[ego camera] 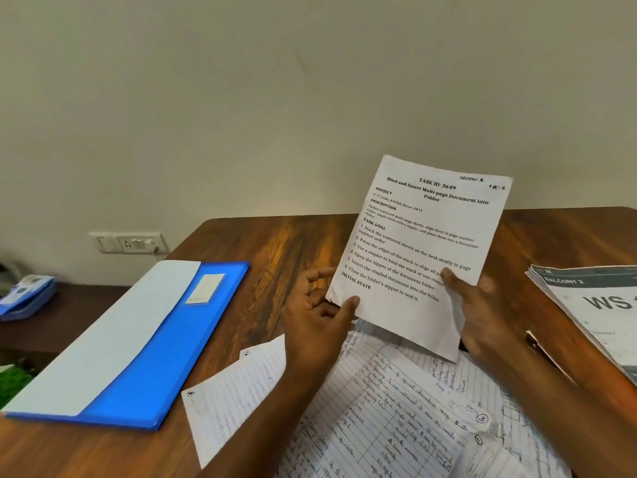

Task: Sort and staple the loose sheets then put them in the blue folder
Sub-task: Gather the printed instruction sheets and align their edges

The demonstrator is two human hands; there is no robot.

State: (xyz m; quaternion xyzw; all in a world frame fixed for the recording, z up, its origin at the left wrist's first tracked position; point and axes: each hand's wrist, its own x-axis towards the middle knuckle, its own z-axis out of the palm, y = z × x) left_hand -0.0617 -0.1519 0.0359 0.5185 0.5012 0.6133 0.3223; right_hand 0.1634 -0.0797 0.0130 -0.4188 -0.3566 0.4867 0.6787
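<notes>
Head view is pretty clear on this one: a printed sheet [418, 250] is held up off the wooden table [282, 243], tilted a bit, with both hands on its lower part. It's pinched at the bottom left corner by the left hand [315, 313], thumb on the front and the other fingers curled behind. The right hand [477, 310] is clamped on the lower right edge, thumb pressed onto the printed face and the rest of the hand tucked behind the paper. "TASK ID: 3649" can be read at the top, with a numbered list under it.

Below the held page, a messy spread of loose sheets [386, 408] is laid out on the table, lined paper covered in handwriting, overlapping each other, a couple with circled page numbers in the corners.

The blue folder [165, 343] is parked on the left side of the table, lying flat and closed, well apart from the loose pages, with a pale flap across its left half and a small label near the top. A stack of printed booklets [593, 305] is seen at the right edge. A wall socket [129, 242] is mounted behind the folder.
</notes>
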